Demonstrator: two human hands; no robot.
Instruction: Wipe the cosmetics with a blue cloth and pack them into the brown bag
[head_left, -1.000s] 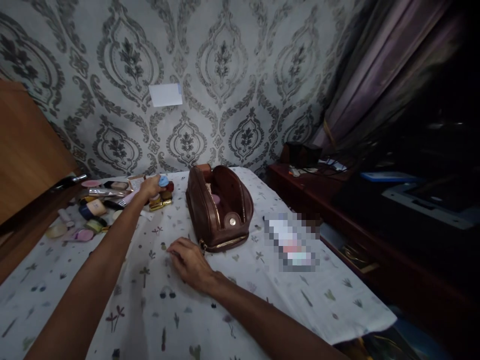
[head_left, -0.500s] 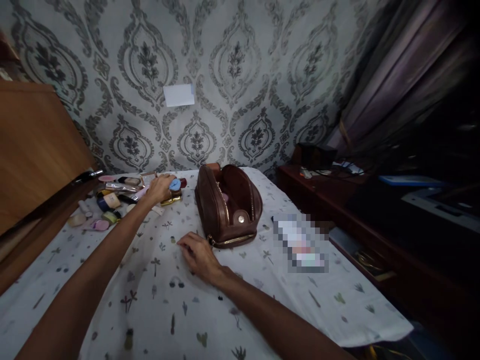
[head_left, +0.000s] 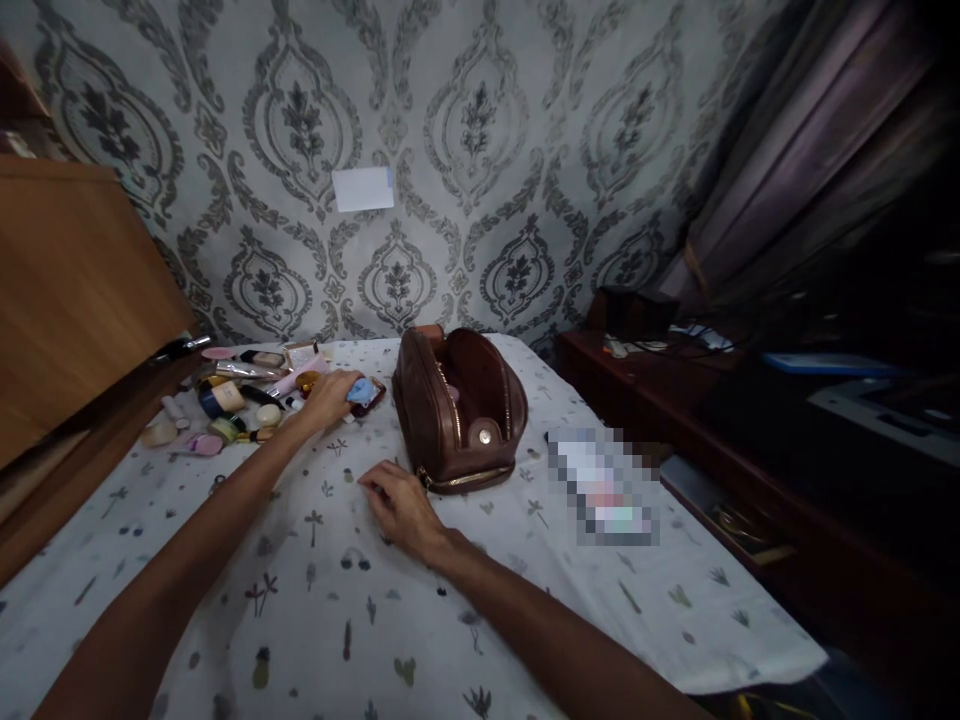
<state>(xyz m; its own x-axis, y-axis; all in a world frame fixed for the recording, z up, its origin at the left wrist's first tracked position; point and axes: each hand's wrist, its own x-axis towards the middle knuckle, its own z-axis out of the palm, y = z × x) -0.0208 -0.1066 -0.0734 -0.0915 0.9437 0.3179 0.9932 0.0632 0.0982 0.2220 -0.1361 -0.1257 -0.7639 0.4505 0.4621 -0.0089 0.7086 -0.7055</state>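
With adjacent dark-red case [head_left: 370,406] risking snagging, left hand [head_left: 332,402] is gripping blue item [head_left: 364,389] at eleven o'clock, right hand [head_left: 403,512] lying loosely half-curled.

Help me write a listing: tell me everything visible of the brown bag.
The brown bag, leather-looking, stands upright on the white cloth, its top gaping. Golden zipper teeth line the opening; another zipper runs along the near lower edge. A flap with a metallic snap sits at the near end. Something pinkish shows inside. The right hand is close by; contact unclear.
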